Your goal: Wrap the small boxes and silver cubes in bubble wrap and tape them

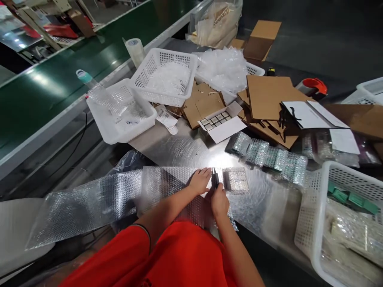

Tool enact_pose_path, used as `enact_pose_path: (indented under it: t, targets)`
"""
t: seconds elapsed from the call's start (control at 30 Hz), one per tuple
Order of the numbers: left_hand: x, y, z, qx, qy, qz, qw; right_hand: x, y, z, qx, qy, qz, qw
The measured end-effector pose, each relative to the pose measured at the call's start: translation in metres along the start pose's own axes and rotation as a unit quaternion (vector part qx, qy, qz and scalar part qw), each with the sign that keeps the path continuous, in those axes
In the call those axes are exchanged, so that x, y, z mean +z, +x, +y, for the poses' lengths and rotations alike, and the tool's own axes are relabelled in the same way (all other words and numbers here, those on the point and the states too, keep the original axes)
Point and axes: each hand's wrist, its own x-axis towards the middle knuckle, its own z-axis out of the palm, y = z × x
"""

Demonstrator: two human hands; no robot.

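A long strip of bubble wrap [119, 199] lies across the metal table [179, 149] in front of me. My left hand [200, 181] lies flat on the wrap with fingers stretched out, pressing it down. My right hand [219, 200] is closed around a dark cutting tool [215, 178], whose tip points away from me beside my left fingers. Just right of the tool, a small wrapped block [236, 180] sits on the bubble wrap. Farther right lies a row of bubble-wrapped packs [269, 156].
White baskets [163, 75] stand at the back left, and another white basket [317, 215] holding green parts is at the right. An open box of small tiles [220, 121], flat cardboard sheets [269, 97], a tape dispenser [312, 85] and a green conveyor belt [60, 87] are around.
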Motion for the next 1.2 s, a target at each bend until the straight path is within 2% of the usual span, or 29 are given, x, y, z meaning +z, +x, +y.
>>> enact_pose_path:
  t: [0.27, 0.57, 0.87, 1.07, 1.2]
  targets:
    - [0.006, 0.000, -0.003, -0.001, -0.009, 0.016, 1.000, -0.006, 0.001, -0.008, 0.006, -0.012, -0.014, 1.000]
    - [0.004, 0.001, -0.006, 0.011, -0.001, 0.007, 1.000, 0.002, 0.000, -0.003, -0.011, -0.018, -0.007, 1.000]
    - [0.006, 0.000, -0.005, -0.002, 0.000, 0.001, 1.000, 0.001, 0.003, -0.009, -0.003, -0.020, -0.015, 1.000]
    - [0.009, 0.004, -0.006, -0.012, -0.008, -0.001, 1.000, 0.005, -0.008, 0.003, -0.008, -0.036, -0.023, 0.999]
    - [0.012, 0.005, -0.008, -0.015, -0.011, -0.008, 1.000, 0.026, -0.042, 0.031, -0.002, -0.051, -0.031, 0.998]
